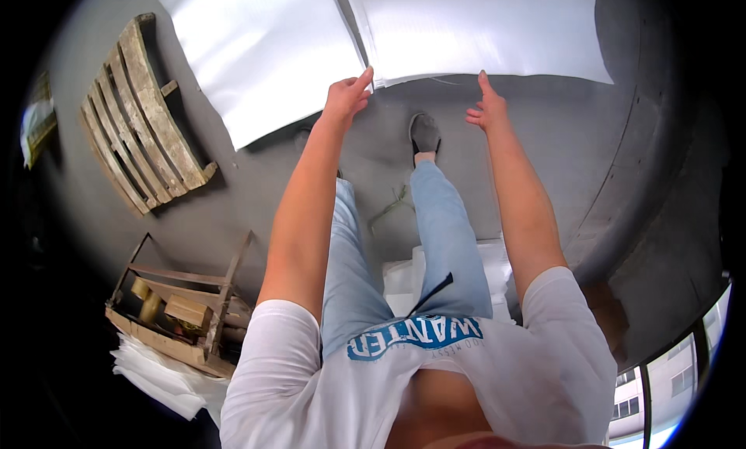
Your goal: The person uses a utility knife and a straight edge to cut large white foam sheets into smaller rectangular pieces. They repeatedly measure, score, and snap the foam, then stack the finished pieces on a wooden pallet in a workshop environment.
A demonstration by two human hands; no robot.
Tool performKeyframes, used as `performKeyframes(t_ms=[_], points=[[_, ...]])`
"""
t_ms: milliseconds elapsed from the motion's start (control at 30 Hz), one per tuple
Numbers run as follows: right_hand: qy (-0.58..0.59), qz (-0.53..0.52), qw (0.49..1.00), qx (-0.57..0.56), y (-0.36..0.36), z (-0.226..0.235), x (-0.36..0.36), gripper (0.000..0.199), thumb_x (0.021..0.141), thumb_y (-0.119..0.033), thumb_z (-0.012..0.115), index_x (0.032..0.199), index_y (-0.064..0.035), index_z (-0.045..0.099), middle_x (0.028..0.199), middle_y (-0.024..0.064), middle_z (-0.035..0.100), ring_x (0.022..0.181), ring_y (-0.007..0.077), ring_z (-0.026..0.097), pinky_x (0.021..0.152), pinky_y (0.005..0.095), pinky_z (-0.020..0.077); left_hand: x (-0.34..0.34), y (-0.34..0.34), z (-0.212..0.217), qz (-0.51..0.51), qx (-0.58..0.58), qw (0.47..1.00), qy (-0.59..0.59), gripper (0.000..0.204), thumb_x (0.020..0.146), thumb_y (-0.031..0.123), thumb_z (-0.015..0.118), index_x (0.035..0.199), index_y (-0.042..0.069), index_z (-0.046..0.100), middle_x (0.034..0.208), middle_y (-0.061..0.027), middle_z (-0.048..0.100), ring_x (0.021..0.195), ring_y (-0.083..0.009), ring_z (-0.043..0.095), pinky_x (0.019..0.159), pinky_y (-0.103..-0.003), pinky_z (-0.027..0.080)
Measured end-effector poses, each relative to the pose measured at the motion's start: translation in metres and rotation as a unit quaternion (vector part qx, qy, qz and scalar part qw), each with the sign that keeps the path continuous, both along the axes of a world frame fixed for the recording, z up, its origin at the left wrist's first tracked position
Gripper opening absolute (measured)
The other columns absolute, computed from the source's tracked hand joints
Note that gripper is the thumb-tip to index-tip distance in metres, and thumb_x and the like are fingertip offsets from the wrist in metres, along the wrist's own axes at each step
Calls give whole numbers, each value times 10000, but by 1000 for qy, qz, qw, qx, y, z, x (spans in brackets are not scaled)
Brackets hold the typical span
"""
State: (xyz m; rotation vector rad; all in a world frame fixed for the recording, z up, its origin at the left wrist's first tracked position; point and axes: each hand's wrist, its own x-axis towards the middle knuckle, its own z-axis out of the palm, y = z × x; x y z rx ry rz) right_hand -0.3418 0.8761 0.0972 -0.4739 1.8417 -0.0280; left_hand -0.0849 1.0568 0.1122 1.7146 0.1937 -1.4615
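Observation:
Two glossy white sheets or stacks of sheets lie ahead of me, a left one (264, 53) set at an angle and a right one (482, 29), with a narrow gap between them. At the near left corner of the right one is my left hand (346, 101), thumb stretched out and the other fingers loosely bent. My right hand (488, 109) is at the near edge of the same white piece, thumb up against that edge and fingers apart below it. Nothing shows in either palm. Whether the fingertips touch the sheet I cannot tell.
A wooden slatted pallet (144, 115) lies on the grey floor at left. Nearer is a metal-framed rack (175, 294) with tape rolls and a small carton (188, 312). White folded material (159, 375) lies beside it. More white sheets (400, 282) show behind my legs.

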Motion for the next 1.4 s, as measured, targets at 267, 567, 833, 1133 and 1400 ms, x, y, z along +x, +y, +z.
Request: performKeyframes(t_ms=[267, 567, 833, 1133, 1400], points=[[-86, -203, 975, 2, -32, -165, 31, 985, 745, -606, 720, 1477, -120, 274, 1514, 214, 210, 1318, 531, 248, 1025, 713, 243, 11, -106, -199, -162, 124, 966, -160, 974, 714, 474, 796, 1262, -196, 350, 1243, -321, 482, 1165, -374, 527, 972, -439, 456], [-140, -282, 946, -78, -7, -212, -3, 812, 772, -547, 726, 1383, -122, 400, 1373, 139, 420, 1269, 345, 391, 1043, 570, 323, -13, -106, -217, 27, 8, 999, -27, 708, 741, 251, 795, 1202, -174, 465, 1153, -275, 587, 1004, -348, 630, 852, -406, 536], [-288, -221, 907, -213, -39, -122, 5, 609, 947, -474, 449, 1365, -31, 458, 1346, 139, 525, 1226, 323, 508, 1018, 465, 432, -17, -143, -69, 133, -144, 980, 44, 543, 736, 155, 777, 1139, -119, 536, 1064, -210, 641, 935, -284, 652, 819, -377, 543], [-413, -136, 862, -261, -87, 114, 137, 509, 953, -344, 377, 1350, -41, 479, 1334, 137, 535, 1190, 319, 542, 987, 456, 466, 114, -154, 183, 132, -298, 945, -36, 510, 759, 176, 756, 1133, -101, 548, 1036, -171, 648, 916, -228, 646, 807, -340, 536], [-498, 22, 794, -347, -49, 384, 352, 475, 957, -333, 351, 1318, -66, 507, 1276, 107, 567, 1158, 277, 562, 946, 419, 490, 253, -66, 395, 213, -443, 852, -182, 456, 754, 209, 753, 1067, -82, 595, 975, -132, 661, 873, -186, 629, 790, -302, 508]])
